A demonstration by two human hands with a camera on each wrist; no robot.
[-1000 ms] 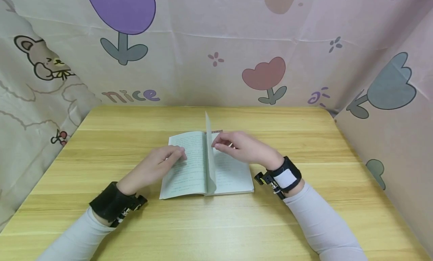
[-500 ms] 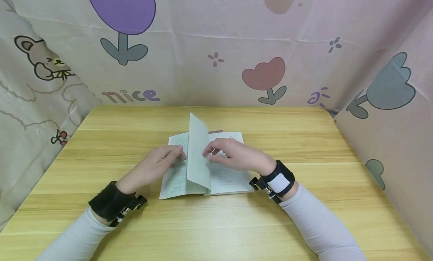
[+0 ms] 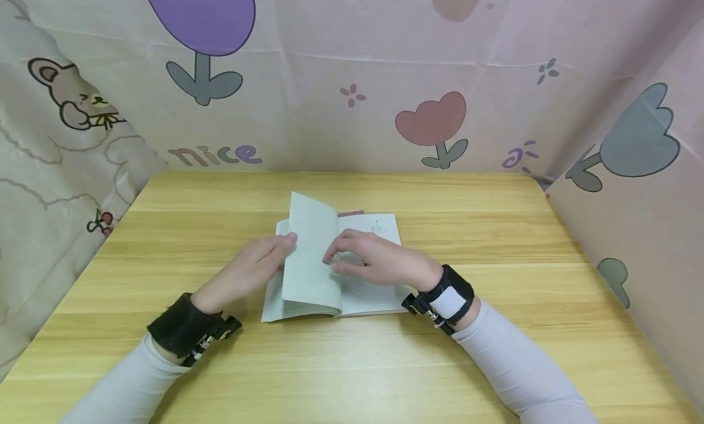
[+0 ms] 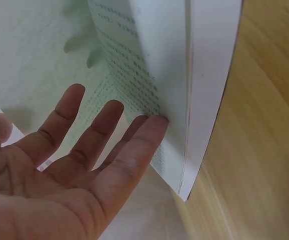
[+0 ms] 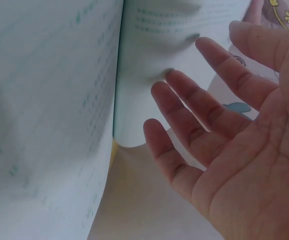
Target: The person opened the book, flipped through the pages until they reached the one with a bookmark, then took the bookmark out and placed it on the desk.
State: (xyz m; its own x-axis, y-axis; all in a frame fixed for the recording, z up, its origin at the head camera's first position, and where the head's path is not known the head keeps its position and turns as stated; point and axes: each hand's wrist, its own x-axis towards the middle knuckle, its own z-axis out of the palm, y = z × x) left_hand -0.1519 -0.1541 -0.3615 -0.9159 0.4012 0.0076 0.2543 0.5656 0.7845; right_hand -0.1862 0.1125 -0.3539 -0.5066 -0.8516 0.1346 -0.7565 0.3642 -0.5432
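Spread fingers of the right hand (image 3: pixel 382 260) touch or nearly touch the raised page (image 3: pixel 312 247) of a book (image 3: pixel 376 299); the left hand (image 3: pixel 247 270) has fingers apart beneath it. The book lies open on the table (image 3: pixel 352 372); pushing hard could crease the page over those left fingers.

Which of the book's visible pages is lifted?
The middle leaf, between the left hand and right hand: it slants upward, while the left page and right page lie flatter.
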